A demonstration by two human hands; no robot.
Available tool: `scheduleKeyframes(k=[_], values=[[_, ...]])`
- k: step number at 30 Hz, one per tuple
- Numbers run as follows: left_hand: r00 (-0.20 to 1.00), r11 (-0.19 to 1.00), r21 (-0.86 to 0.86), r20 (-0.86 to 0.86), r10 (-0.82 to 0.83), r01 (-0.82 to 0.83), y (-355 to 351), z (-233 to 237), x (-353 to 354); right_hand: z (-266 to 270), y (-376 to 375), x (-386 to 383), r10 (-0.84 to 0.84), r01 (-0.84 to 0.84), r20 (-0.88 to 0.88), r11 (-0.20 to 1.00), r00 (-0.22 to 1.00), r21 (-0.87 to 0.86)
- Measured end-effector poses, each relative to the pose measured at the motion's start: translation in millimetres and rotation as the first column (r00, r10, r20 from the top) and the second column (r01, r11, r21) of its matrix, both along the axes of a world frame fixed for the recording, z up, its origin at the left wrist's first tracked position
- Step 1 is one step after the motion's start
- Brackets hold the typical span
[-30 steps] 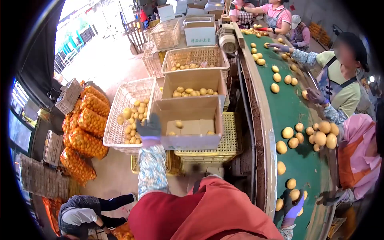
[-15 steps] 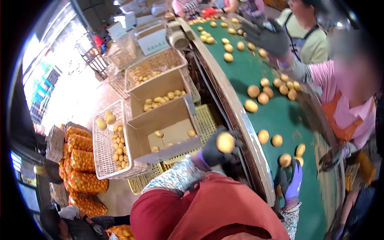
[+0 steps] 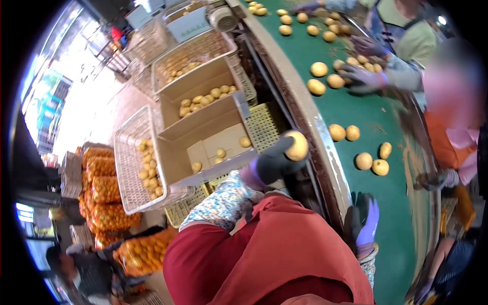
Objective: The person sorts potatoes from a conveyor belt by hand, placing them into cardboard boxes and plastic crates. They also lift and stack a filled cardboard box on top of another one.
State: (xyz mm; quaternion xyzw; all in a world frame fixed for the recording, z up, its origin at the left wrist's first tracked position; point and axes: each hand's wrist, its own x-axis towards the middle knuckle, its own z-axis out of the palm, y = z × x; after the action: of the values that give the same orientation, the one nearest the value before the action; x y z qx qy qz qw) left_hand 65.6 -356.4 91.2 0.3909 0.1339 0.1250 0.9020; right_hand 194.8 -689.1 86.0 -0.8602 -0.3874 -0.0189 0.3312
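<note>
1. Head view, left hand. I find my gloved left hand [image 3: 273, 162] at the centre of the frame, between the near carton [image 3: 216, 145] and the green belt [image 3: 389, 203]. Its fingers are curled around one held potato [image 3: 296, 146], with much of the potato's face exposed.
2. Head view, right hand. My gloved right hand [image 3: 362, 221] is over the belt's near edge, lower right of the frame. Its fingers are open and apart; I see nothing in its hold.
3. Head view, belt. Five loose potatoes [image 3: 363, 161] lie just above my right hand in the frame. Further up, a co-worker's glove [image 3: 362, 80] reaches in at a cluster [image 3: 335, 81]. Another dark glove [image 3: 432, 181] is at the belt's far edge, right of the frame.
4. Head view, containers. The near carton holds a few scattered potatoes; the far carton [image 3: 180, 94], behind it, holds more. A white basket [image 3: 133, 175] with potatoes stands left of both. A wide basket [image 3: 223, 43] with potatoes is at upper centre.
5. Head view, left side. Filled net sacks [image 3: 105, 190] are stacked at left. A full orange sack [image 3: 147, 251] lies at lower left, beside a bent-over person [image 3: 94, 274].
</note>
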Motion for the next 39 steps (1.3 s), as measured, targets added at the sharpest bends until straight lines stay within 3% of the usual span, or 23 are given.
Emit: scheduleKeyframes(k=[2, 4, 5, 8, 9, 11, 13, 14, 15, 16, 18, 21, 24, 26, 27, 28, 30, 31, 32, 34, 36, 37, 39], values=[[0.992, 0.965, -0.233, 0.044, -0.118, 0.125, 1.5, -18.8, -5.6, -24.4, 1.7, -15.0, 0.006, -0.013, -0.125, 0.999, 0.992, -0.050], [0.990, 0.960, -0.245, 0.065, -0.125, 0.138, 4.3, -35.0, -14.1, -21.1, 6.5, -17.0, -0.057, 0.041, -0.293, 0.997, 0.954, -0.059], [0.983, 0.911, -0.374, 0.130, -0.133, 0.172, 8.6, -39.5, -20.0, -19.1, 11.7, -19.0, -0.076, 0.078, -0.369, 0.997, 0.926, -0.010], [0.998, 0.941, -0.330, -0.023, 0.063, -0.067, 28.9, -41.7, -45.4, -16.3, 14.9, -24.9, -0.129, 0.137, -0.428, 0.990, 0.894, -0.011], [0.949, 0.941, -0.162, -0.156, 0.274, -0.298, 43.8, -90.1, -57.3, -16.6, 14.6, -24.7, -0.146, 0.147, -0.420, 0.989, 0.896, -0.031], [0.803, 0.829, 0.365, -0.274, 0.530, -0.423, 81.7, -113.9, -90.8, -20.1, 17.2, -24.2, -0.091, 0.064, -0.241, 0.991, 0.966, -0.117], [0.697, 0.719, 0.421, -0.241, 0.676, -0.552, 125.3, -96.4, -113.1, -1.3, 16.1, -24.4, -0.053, 0.033, -0.112, 0.984, 0.992, -0.176], [0.413, 0.404, 0.769, -0.200, 0.888, -0.496, 125.6, -75.1, -100.8, 11.4, 26.3, -20.5, 0.005, -0.018, -0.077, 0.986, 0.997, -0.168], [0.400, 0.348, 0.755, -0.124, 0.908, -0.556, 150.7, -92.9, -109.2, 21.3, 32.9, -18.1, -0.041, 0.016, -0.143, 0.985, 0.989, -0.170], [0.611, 0.503, 0.580, -0.012, 0.792, -0.641, 142.9, -65.9, -95.0, 26.0, 37.8, -15.2, -0.069, 0.035, -0.212, 0.987, 0.975, -0.158], [0.512, 0.385, 0.716, -0.045, 0.858, -0.582, 124.4, -53.2, -51.9, 22.7, 35.0, -12.5, -0.101, 0.076, -0.215, 0.990, 0.971, -0.121], [0.822, 0.352, 0.881, 0.068, 0.566, -0.315, 70.6, -9.0, 31.4, 22.1, 24.8, -19.7, -0.120, 0.096, -0.202, 0.988, 0.972, -0.124], [0.979, -0.003, 0.995, 0.098, 0.180, -0.099, 44.8, 15.9, 105.2, 24.4, 14.7, -35.3, -0.135, 0.127, -0.103, 0.988, 0.986, -0.085], [0.997, -0.199, 0.977, -0.076, 0.028, 0.080, 32.9, 39.5, 153.7, 26.9, 3.1, -48.6, -0.169, 0.166, -0.050, 0.984, 0.984, -0.060], [0.996, -0.449, 0.890, 0.094, -0.002, -0.085, 45.1, 19.8, 179.0, 27.4, -3.0, -53.6, -0.194, 0.191, -0.053, 0.980, 0.979, -0.058], [0.998, -0.510, 0.859, 0.058, 0.015, -0.043, 59.2, 8.1, 200.2, 28.3, -7.4, -58.7, -0.214, 0.211, -0.056, 0.976, 0.975, -0.056], [0.953, -0.328, 0.895, -0.275, 0.128, 0.302, 65.6, 28.0, 213.0, 33.7, -15.6, -69.0, -0.302, 0.299, -0.082, 0.953, 0.950, -0.047], [0.973, -0.275, 0.934, -0.201, 0.116, 0.226, 88.7, 6.4, 216.3, 35.8, -22.2, -74.6, -0.348, 0.345, -0.109, 0.938, 0.931, -0.044], [0.947, -0.027, 0.955, -0.290, 0.136, 0.296, 82.5, 24.3, 211.0, 36.1, -27.1, -80.5, -0.393, 0.391, -0.138, 0.919, 0.909, -0.042], [0.972, 0.378, 0.898, -0.236, -0.014, 0.224, 80.4, 23.7, 198.3, 34.6, -33.7, -94.2, -0.552, 0.554, -0.127, 0.832, 0.824, -0.020], [0.968, 0.223, 0.944, -0.251, 0.003, 0.244, 55.7, 32.9, 197.0, 30.2, -41.3, -99.0, -0.603, 0.607, -0.099, 0.795, 0.792, 0.016], [0.992, -0.138, 0.988, -0.089, -0.092, 0.076, 50.9, 26.9, 207.9, 36.4, -39.2, -97.0, -0.602, 0.603, -0.070, 0.798, 0.796, -0.004], [0.986, -0.507, 0.854, 0.041, -0.161, -0.118, 48.0, 1.8, 241.3, 44.3, -33.3, -88.8, -0.589, 0.591, 0.051, 0.802, 0.806, -0.082]])
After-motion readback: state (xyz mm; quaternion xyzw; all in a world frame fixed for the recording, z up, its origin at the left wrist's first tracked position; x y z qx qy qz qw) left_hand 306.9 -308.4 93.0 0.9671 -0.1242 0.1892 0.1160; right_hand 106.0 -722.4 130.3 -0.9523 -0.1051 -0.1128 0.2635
